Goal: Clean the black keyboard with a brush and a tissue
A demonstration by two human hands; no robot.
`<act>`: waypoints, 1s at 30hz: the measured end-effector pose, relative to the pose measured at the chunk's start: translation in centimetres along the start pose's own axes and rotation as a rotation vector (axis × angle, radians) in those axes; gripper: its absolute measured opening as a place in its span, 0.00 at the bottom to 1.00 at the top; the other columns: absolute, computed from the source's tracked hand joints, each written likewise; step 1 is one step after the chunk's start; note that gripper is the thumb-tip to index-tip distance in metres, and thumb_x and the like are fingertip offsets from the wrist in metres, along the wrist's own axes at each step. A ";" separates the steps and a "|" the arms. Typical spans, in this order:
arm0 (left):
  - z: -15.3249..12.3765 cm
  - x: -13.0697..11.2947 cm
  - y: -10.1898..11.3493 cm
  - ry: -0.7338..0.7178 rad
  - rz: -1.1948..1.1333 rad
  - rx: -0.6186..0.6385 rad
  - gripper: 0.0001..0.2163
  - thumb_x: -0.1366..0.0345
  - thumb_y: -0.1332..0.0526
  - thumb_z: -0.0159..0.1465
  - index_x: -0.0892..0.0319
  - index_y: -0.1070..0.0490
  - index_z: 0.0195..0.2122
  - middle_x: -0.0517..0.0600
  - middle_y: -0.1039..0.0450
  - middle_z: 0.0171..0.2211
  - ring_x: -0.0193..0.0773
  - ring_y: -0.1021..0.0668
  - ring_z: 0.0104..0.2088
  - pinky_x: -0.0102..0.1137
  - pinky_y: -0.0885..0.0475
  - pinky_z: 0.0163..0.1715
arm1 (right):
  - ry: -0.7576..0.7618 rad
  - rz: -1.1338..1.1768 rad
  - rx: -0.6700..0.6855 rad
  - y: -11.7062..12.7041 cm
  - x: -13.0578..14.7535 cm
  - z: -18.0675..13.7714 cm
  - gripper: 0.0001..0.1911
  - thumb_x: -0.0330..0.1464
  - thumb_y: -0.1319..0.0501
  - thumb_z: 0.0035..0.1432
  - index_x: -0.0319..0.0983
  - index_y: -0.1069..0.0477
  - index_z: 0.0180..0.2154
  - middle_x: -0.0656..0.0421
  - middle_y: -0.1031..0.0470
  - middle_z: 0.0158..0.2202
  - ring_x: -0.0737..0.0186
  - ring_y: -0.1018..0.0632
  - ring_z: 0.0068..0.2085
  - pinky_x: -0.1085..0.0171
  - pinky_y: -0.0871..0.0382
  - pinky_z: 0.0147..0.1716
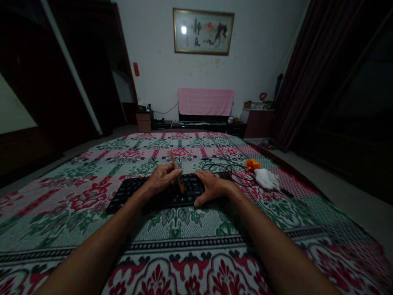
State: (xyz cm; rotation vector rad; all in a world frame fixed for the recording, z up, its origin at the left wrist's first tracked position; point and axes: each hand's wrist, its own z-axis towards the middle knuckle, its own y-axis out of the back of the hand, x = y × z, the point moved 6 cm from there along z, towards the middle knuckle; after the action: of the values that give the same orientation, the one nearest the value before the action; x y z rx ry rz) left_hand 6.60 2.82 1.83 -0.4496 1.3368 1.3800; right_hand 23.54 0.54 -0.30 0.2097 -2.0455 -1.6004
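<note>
A black keyboard (124, 191) lies lengthwise across the patterned bed cover (172, 233) in front of me. My left hand (163, 178) is closed around a thin brush (173, 159) with a light wooden handle, held steeply tilted. Its orange tip (182, 189) points down onto the keys right of the keyboard's middle. On the keyboard's right part rests my right hand (212, 187), thumb and fingers spread, the thumb near the front edge. Both hands cover some of the keys.
A black cable (227, 166) lies coiled behind the keyboard's right end. Beside it are an orange item (253, 164) and a white bunched cloth-like item (267, 179), with a small dark object (287, 192) close by. Beyond the bed, a pink cloth (205, 101) covers a screen.
</note>
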 end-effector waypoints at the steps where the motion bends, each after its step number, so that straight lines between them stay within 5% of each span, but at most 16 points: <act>1: 0.0 -0.1 -0.2 0.000 0.006 0.014 0.15 0.52 0.43 0.57 0.62 0.31 0.27 0.43 0.35 0.20 0.30 0.32 0.21 0.25 0.38 0.22 | -0.004 -0.001 0.002 0.0 0.0 0.0 0.65 0.61 0.35 0.26 0.40 0.55 0.63 0.47 0.55 0.64 0.38 0.53 0.63 0.36 0.58 0.58; 6: -0.2 0.0 -0.7 0.049 0.014 0.132 0.16 0.51 0.43 0.57 0.61 0.32 0.26 0.43 0.36 0.18 0.30 0.34 0.20 0.25 0.40 0.20 | 0.020 -0.013 -0.021 0.1 0.0 0.0 0.63 0.61 0.35 0.26 0.41 0.53 0.62 0.48 0.51 0.63 0.40 0.50 0.63 0.38 0.54 0.57; 13: -0.2 0.0 -0.8 0.020 -0.055 0.067 0.15 0.52 0.42 0.56 0.61 0.31 0.27 0.44 0.33 0.20 0.30 0.32 0.20 0.25 0.37 0.21 | 0.017 -0.018 -0.026 -0.1 -0.1 0.2 0.64 0.62 0.36 0.25 0.41 0.53 0.62 0.48 0.53 0.64 0.38 0.51 0.62 0.36 0.55 0.57; 17: -0.3 -0.1 -1.1 0.042 -0.053 0.140 0.15 0.52 0.41 0.56 0.61 0.29 0.26 0.44 0.33 0.19 0.30 0.32 0.19 0.25 0.38 0.19 | 0.025 -0.009 -0.025 0.0 0.0 0.1 0.64 0.61 0.35 0.25 0.41 0.52 0.61 0.49 0.51 0.63 0.37 0.51 0.62 0.37 0.54 0.57; 21: -0.1 0.0 -0.1 0.021 -0.050 0.051 0.15 0.52 0.41 0.55 0.61 0.29 0.26 0.44 0.33 0.19 0.30 0.31 0.20 0.25 0.36 0.20 | 0.016 -0.003 -0.013 0.0 0.0 0.1 0.63 0.60 0.34 0.26 0.42 0.52 0.61 0.50 0.51 0.63 0.36 0.52 0.62 0.36 0.56 0.57; 26: -0.3 0.2 -0.3 0.064 -0.044 0.090 0.16 0.51 0.41 0.56 0.61 0.30 0.26 0.45 0.33 0.19 0.30 0.32 0.19 0.25 0.37 0.19 | 0.026 -0.011 -0.029 -0.1 0.0 0.3 0.62 0.59 0.34 0.27 0.41 0.52 0.62 0.49 0.51 0.63 0.39 0.50 0.62 0.37 0.54 0.57; 30: -0.8 0.1 1.1 0.062 -0.023 -0.102 0.17 0.51 0.41 0.55 0.62 0.29 0.27 0.46 0.32 0.20 0.31 0.31 0.20 0.25 0.36 0.20 | 0.022 -0.011 -0.042 0.0 0.0 0.3 0.60 0.58 0.34 0.28 0.42 0.51 0.61 0.50 0.51 0.63 0.40 0.50 0.62 0.38 0.54 0.57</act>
State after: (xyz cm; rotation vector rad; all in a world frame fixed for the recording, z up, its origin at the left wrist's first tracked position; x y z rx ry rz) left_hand 5.29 2.44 2.00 -0.5784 1.3118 1.4297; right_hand 23.41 0.78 -0.38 0.2228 -1.9957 -1.6388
